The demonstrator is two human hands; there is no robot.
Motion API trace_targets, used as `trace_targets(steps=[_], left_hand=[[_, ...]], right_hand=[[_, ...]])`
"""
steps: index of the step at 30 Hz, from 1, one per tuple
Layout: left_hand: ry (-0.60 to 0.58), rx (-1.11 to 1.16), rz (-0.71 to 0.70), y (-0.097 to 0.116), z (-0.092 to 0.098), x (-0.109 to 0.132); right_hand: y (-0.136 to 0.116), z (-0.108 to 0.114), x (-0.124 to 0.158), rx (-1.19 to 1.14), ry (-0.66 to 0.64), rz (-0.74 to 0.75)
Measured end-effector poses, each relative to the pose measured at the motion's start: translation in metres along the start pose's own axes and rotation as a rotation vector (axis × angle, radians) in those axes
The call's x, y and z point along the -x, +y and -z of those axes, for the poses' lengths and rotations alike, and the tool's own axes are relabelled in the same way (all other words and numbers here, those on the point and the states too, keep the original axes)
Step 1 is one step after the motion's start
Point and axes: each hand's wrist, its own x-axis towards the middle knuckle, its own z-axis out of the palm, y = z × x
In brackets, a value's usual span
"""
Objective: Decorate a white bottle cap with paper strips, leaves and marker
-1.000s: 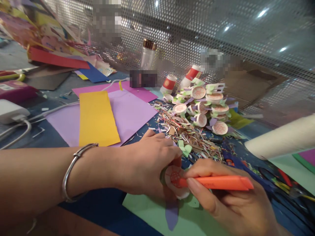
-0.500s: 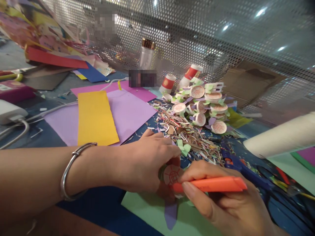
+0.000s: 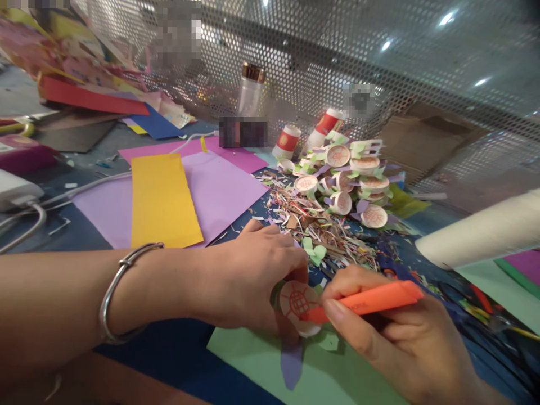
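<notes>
My left hand [image 3: 261, 275] is closed around a small paper-cup turtle [image 3: 297, 298], steadying it over the green paper [image 3: 248, 357]. Red lines form a shell-like grid on its round white base, and a purple paper piece [image 3: 292, 363] sticks out below. In my right hand [image 3: 392, 337] is an orange marker [image 3: 371, 301], gripped between thumb and fingers. Its tip meets or nearly meets the drawn lines on the cup base; the exact contact is hard to make out. My left fingertips are partly hidden behind the cup.
Several similar cup turtles [image 3: 337, 180] are piled behind paper shreds [image 3: 312, 219]. Yellow paper [image 3: 164, 202] overlaps purple paper [image 3: 230, 197] at left. A white roll [image 3: 485, 230] and a blue glue gun [image 3: 388, 259] lie at right. A bottle [image 3: 252, 93] stands near the perforated screen.
My right hand and the marker have shifted slightly right, with the marker's rear end tilted higher. More of the red drawing shows. My left hand keeps its hold on the cup.
</notes>
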Motion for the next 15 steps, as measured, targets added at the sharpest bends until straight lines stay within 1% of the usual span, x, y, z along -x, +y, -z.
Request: trace_targets(steps=[4,8,11,15], left_hand=[[0.003,-0.007,0.000,-0.0013,-0.0007,0.0003],[-0.020,0.001,-0.015,-0.0016,0.0010,-0.0007],[-0.028,-0.013,0.007,0.0002,0.0025,-0.0015],[-0.042,-0.045,0.020,0.0029,0.0030,-0.0018]], right_hand=[[-0.0011,0.0003,-0.0009,-0.023,-0.028,-0.038],[0.0001,0.0003,-0.0007,-0.120,-0.073,-0.105],[0.0036,0.0017,0.0004,-0.149,-0.040,-0.137],[0.0067,0.0054,0.0001,-0.052,0.022,-0.127]])
